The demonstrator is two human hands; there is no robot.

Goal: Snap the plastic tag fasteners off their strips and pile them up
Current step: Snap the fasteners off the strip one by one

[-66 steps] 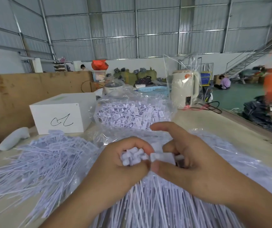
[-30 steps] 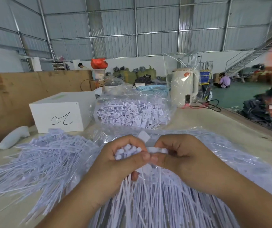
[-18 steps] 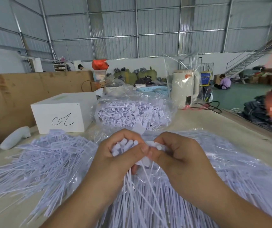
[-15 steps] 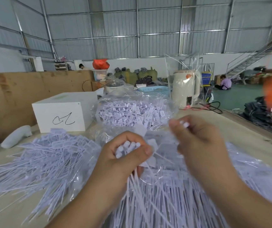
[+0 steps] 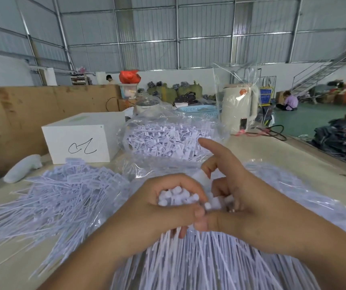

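My left hand (image 5: pixel 159 208) grips a bundle of white tag fasteners (image 5: pixel 176 196) by their heads, with their thin stems fanning down toward me. My right hand (image 5: pixel 237 195) is against the bundle from the right, its thumb meeting my left thumb and its lower fingers on the fastener heads (image 5: pixel 216 203); its index finger points up and away. A loose pile of separated fasteners (image 5: pixel 63 191) lies on the table to the left. A clear bag of fasteners (image 5: pixel 168 137) sits behind my hands.
A white box (image 5: pixel 80 139) with a black scribble stands at the back left, a white handle-shaped object (image 5: pixel 21 170) beside it. A bagged cream kettle (image 5: pixel 239 107) and black cable stand at the back right. Clear plastic sheeting (image 5: pixel 283 189) covers more fasteners on the right.
My right hand had lifted away to the upper right with a snapped-off piece; now it is back down against the bundle in my left hand.
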